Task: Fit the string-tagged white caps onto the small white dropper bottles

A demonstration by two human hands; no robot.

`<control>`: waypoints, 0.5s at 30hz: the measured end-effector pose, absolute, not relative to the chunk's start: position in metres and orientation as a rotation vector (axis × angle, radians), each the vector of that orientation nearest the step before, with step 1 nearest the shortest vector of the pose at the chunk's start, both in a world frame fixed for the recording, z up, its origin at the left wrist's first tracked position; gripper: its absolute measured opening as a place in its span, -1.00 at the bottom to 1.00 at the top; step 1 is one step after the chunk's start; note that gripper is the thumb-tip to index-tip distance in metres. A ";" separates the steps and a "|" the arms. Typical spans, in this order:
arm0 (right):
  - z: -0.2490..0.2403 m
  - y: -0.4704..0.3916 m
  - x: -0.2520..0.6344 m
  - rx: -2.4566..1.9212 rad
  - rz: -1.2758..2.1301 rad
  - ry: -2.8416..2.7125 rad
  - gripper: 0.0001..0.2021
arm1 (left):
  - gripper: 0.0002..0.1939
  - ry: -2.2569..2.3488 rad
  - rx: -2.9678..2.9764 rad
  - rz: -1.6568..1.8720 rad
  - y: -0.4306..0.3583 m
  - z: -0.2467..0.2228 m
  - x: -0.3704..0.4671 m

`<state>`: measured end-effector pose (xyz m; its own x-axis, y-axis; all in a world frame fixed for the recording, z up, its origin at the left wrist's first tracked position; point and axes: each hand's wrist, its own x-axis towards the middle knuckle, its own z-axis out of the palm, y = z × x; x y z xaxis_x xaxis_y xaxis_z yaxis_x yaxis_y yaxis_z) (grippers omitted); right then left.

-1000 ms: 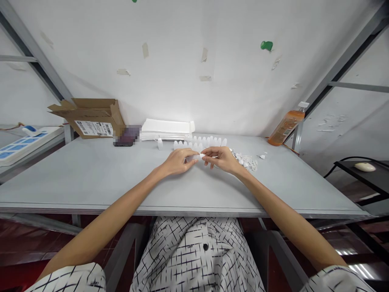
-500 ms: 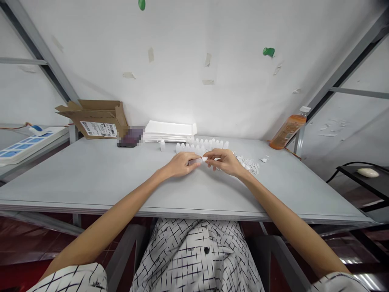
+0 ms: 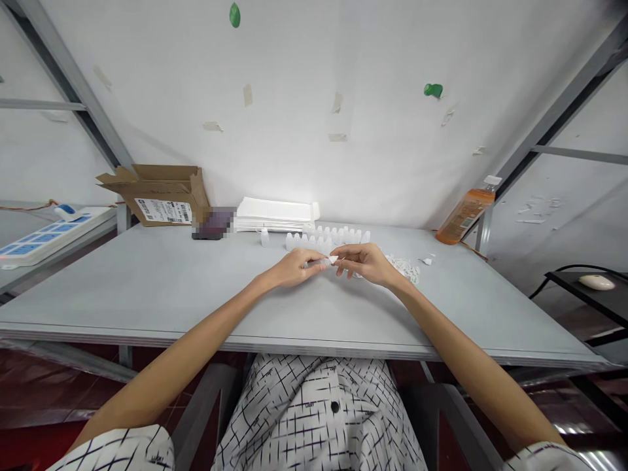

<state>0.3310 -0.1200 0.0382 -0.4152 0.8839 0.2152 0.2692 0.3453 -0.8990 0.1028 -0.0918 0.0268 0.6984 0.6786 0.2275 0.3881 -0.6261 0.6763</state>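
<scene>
My left hand [image 3: 293, 267] is closed around a small translucent plastic bottle [image 3: 316, 263], which lies nearly sideways with its neck toward the right. At that neck, the thumb and fingers of my right hand [image 3: 367, 261] pinch a small white cap [image 3: 333, 259]. Fingers hide much of both pieces, so how far the cap sits on the neck does not show. Just behind the hands stand rows of similar little bottles [image 3: 346, 234]. One more bottle [image 3: 265, 238] stands by itself to their left. A heap of white loop-like plastic parts [image 3: 405, 269] lies beside my right wrist.
Behind the bottles lies a stack of white sheets or flat boxes [image 3: 277, 212]. An open cardboard box [image 3: 161, 196] and a dark, blurred object [image 3: 212, 224] are at the back left. An orange drink bottle [image 3: 464, 212] leans at the back right. Small white pieces [image 3: 426, 261] lie nearer.
The whole view has shifted slightly, with the scene a little lower. Both hands stay together at the bottle and cap, and the finger positions differ only slightly.
</scene>
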 end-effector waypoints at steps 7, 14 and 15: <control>0.043 -0.123 0.331 -1.007 1.040 -1.862 -0.68 | -0.55 0.692 2.054 0.552 -0.094 0.032 0.102; 0.043 -0.124 0.331 -1.021 1.055 -1.870 -0.67 | -0.53 0.654 1.942 0.557 -0.094 0.032 0.103; 0.042 -0.124 0.331 -1.025 1.055 -1.873 -0.67 | -0.53 0.663 1.943 0.562 -0.094 0.033 0.103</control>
<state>0.3309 -0.1236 0.0425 -0.4053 0.8891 0.2125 0.2788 0.3416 -0.8975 0.1030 -0.0941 0.0328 0.7449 0.6590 0.1045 0.2109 -0.3811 0.9002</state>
